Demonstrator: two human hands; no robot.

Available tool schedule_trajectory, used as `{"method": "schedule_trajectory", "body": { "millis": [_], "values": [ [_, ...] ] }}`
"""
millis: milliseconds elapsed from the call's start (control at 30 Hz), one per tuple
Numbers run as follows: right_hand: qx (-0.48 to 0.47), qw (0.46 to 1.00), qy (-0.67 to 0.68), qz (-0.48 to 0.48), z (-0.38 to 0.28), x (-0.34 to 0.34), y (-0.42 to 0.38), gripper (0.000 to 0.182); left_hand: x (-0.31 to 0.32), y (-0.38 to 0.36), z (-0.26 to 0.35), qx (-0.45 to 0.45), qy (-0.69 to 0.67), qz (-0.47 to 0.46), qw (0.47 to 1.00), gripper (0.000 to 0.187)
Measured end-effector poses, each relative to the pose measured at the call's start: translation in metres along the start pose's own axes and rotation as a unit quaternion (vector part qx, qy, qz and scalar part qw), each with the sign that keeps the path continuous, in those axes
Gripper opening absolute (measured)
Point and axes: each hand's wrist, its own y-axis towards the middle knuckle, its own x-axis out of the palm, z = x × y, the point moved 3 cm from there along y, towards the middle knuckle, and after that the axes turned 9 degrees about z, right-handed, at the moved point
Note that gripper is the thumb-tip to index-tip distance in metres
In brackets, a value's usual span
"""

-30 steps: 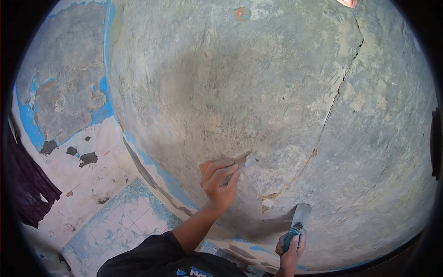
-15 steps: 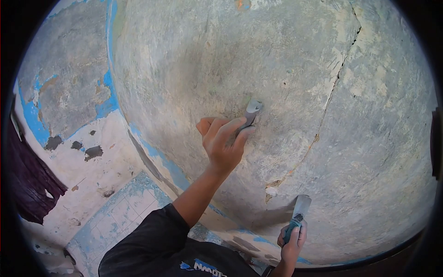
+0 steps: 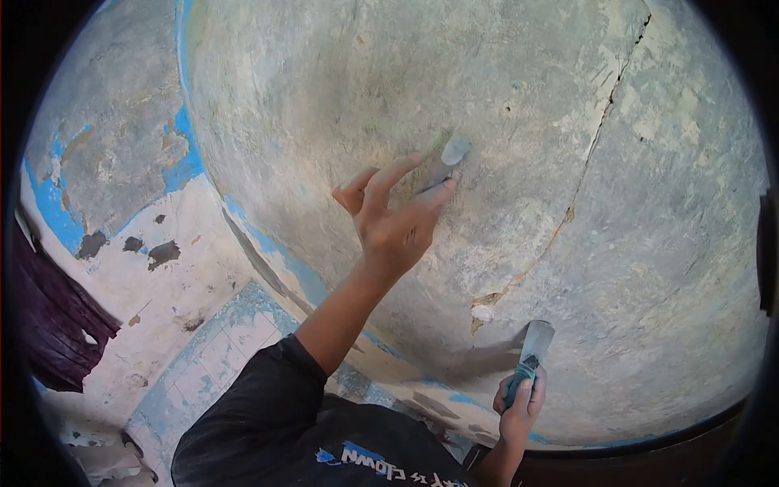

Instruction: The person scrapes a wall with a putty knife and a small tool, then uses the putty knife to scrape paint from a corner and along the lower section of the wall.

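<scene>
My left hand (image 3: 395,223) is up against the wall (image 3: 324,89), thumb and fingers around a small flat grey piece (image 3: 456,151) with a paler rounded end. Its exact kind I cannot tell. The other fingers are bent and spread a little off the surface. Lower down at the right, my right hand (image 3: 520,403) is wrapped round the teal handle of a putty knife (image 3: 539,339). The wide metal blade points up, close in front of the wall, and a shadow falls to its left.
A long crack (image 3: 591,150) runs down the grey, scraped wall to a chipped spot (image 3: 484,311). Blue paint remnants (image 3: 183,166) edge the corner at left. A dark purple cloth (image 3: 57,312) hangs at far left, above pale floor tiles (image 3: 207,361).
My left hand has moved slightly up along the wall with the grey piece, its fingers more spread. The view has shifted a little; the putty knife appears somewhat higher and further right.
</scene>
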Motion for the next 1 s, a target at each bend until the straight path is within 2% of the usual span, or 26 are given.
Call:
{"method": "schedule_trajectory", "body": {
  "millis": [367, 467, 667, 867, 1000],
  "values": [
    [-0.001, 1.000, -0.008, -0.001, 0.003, 0.000, 0.000, 0.036, -0.004, 0.012, -0.017, -0.001, -0.020, -0.050, 0.999, 0.025],
    [-0.001, 1.000, -0.009, -0.003, 0.000, 0.001, 0.000, 0.036, -0.007, 0.019, -0.017, -0.021, -0.005, -0.049, 0.999, 0.022],
    [-0.007, 1.000, -0.008, -0.020, 0.003, 0.002, 0.001, 0.033, -0.005, 0.014, -0.023, -0.004, -0.011, -0.038, 0.999, 0.019],
    [0.007, 1.000, -0.009, -0.020, 0.005, 0.001, -0.005, 0.034, -0.003, -0.001, -0.025, 0.080, 0.036, -0.057, 0.995, 0.021],
    [0.014, 1.000, -0.008, -0.014, 0.008, -0.005, -0.007, 0.034, -0.004, 0.012, -0.027, 0.114, 0.009, -0.069, 0.991, 0.023]
  ]
}}
